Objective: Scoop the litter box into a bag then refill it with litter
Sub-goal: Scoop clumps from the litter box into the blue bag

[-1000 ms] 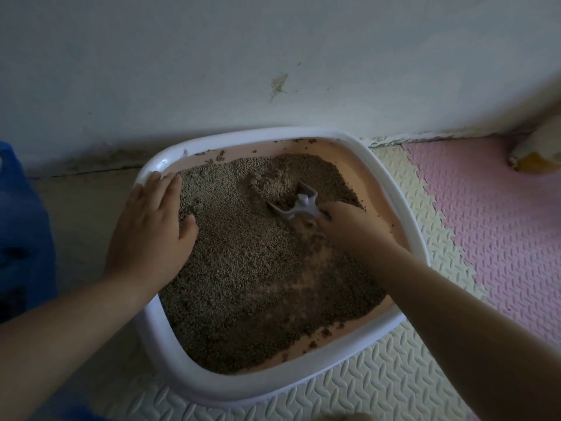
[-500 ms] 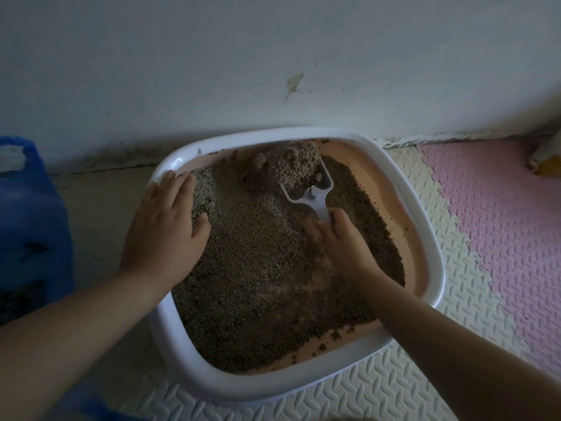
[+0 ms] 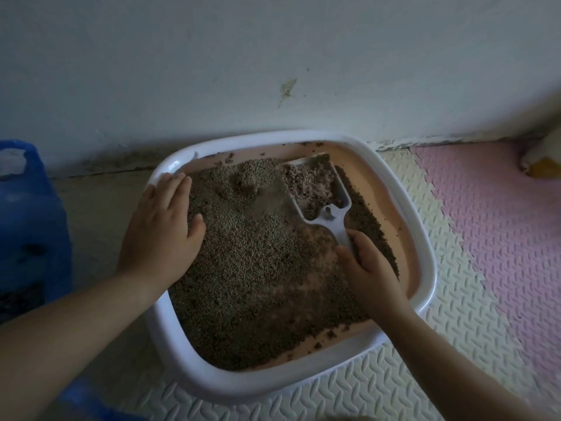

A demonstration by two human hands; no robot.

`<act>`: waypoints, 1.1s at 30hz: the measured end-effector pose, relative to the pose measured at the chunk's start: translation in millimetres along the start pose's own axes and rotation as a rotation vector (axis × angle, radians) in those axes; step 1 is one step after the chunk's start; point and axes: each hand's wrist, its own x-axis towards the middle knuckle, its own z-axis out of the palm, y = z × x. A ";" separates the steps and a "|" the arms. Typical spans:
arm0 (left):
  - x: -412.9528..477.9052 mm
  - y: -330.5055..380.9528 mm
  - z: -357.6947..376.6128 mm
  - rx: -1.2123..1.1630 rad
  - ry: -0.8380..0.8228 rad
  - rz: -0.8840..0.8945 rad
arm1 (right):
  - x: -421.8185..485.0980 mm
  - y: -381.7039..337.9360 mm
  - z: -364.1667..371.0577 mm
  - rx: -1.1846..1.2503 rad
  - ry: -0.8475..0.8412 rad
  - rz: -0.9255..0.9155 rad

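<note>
A white-rimmed litter box (image 3: 425, 238) with a pink inside stands against the wall, holding brown-grey litter (image 3: 258, 284). My right hand (image 3: 370, 275) grips the handle of a white plastic scoop (image 3: 331, 205). The scoop's head is raised at the box's far right corner and holds a load of clumped litter. My left hand (image 3: 164, 229) lies flat, fingers straight, on the box's left rim and the litter beside it. A blue bag (image 3: 30, 223) stands on the floor to the left of the box.
The wall (image 3: 273, 71) runs right behind the box. Cream foam mat (image 3: 440, 344) lies under and right of the box, then a pink mat (image 3: 501, 223). A pale object with a yellow end (image 3: 543, 162) sits at the far right by the wall.
My right hand has pushed the scoop toward the far right corner and lifted it out with litter in it. My left hand has stayed on the left rim.
</note>
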 end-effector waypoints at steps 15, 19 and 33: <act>0.9 1.4 -1.0 0.015 0.005 0.012 | -14.4 -0.1 -2.2 0.046 -0.005 -0.019; 0.1 2.0 -1.9 0.005 0.007 0.018 | -16.4 -2.5 -3.3 0.128 -0.031 0.015; 0.0 2.5 -2.0 0.003 0.000 0.016 | -17.4 -8.1 -2.8 0.067 -0.065 -0.018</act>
